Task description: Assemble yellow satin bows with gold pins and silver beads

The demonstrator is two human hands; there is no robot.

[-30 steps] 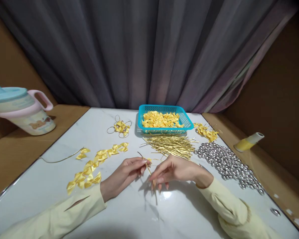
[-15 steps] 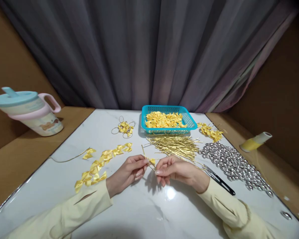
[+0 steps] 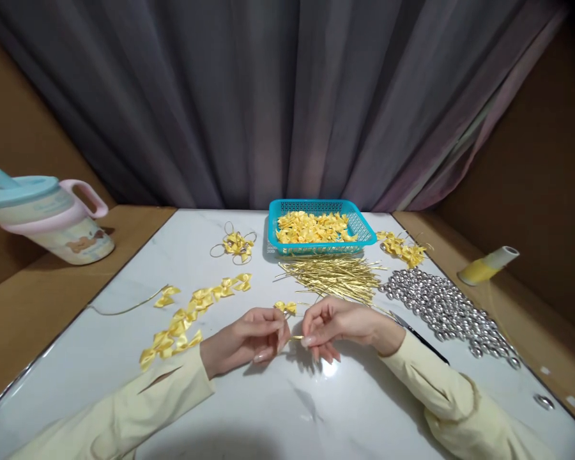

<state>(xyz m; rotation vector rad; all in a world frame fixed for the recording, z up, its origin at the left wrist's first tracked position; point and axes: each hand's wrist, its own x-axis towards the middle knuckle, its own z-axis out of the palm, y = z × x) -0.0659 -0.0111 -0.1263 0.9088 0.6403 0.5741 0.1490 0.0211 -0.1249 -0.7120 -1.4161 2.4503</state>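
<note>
My left hand [image 3: 249,342] and my right hand [image 3: 338,327] face each other over the middle of the white table. Between their fingertips runs a short stretch of gold twist tie [image 3: 296,338], pinched at both ends. A small yellow ribbon bow [image 3: 286,308] shows just beyond the fingers, apparently on the same tie; fingers hide the join. To the left lies a row of yellow bows [image 3: 178,324]. Behind my right hand spreads a pile of gold twist ties [image 3: 333,276]. Black-handled scissors [image 3: 426,345] lie partly under my right wrist.
A blue basket [image 3: 370,241] of yellow bows stands at the back. Silver beads [image 3: 443,303] cover the right side. Bow clusters [image 3: 237,245] lie left of the basket and right of it. A cup [image 3: 84,239] stands left, a thread spool [image 3: 489,265] right.
Both hands have drawn the gold tie toward me, and the bow now sits beyond the fingertips instead of between them. The whole view has shifted slightly.
</note>
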